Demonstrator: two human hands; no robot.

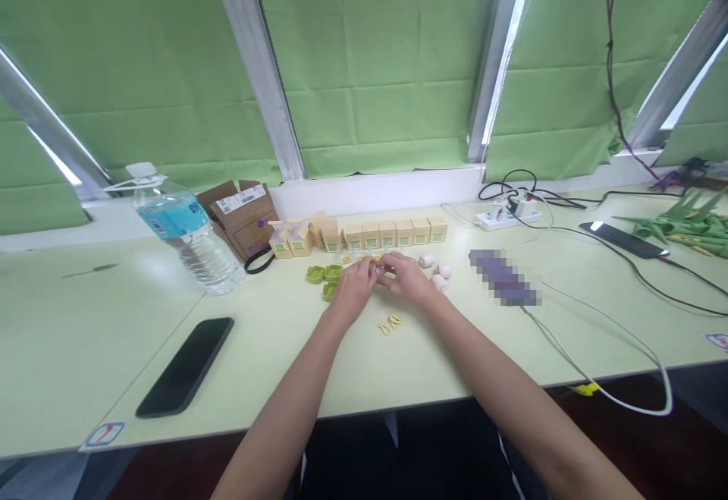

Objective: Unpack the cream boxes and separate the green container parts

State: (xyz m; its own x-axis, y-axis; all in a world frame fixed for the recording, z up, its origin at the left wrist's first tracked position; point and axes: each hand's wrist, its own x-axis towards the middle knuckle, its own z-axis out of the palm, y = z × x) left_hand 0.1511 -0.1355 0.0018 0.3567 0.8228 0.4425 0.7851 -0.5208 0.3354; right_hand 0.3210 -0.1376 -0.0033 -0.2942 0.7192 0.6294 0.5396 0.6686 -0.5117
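My left hand (353,285) and my right hand (407,276) meet over the middle of the table, fingertips pinched together. A small pale pink piece shows between them, mostly covered by the fingers, so its shape is unclear. Left of my left hand lie green cup-like pieces (315,275). Several rounded pale pink pieces (438,281) rest to the right of my right hand. Closer to me, between the forearms, are thin yellow loops (393,322). Just behind the hands stand small clear pieces with yellow in them (345,256), partly hidden.
A row of small tan boxes (387,235) stands behind, with open ones (299,240) at its left. A brown carton (244,219), water bottle (190,238) and black phone (185,367) are leftward. Rightward are a blurred-out purple object (503,278), power strip (508,217), cables and green pieces (697,227).
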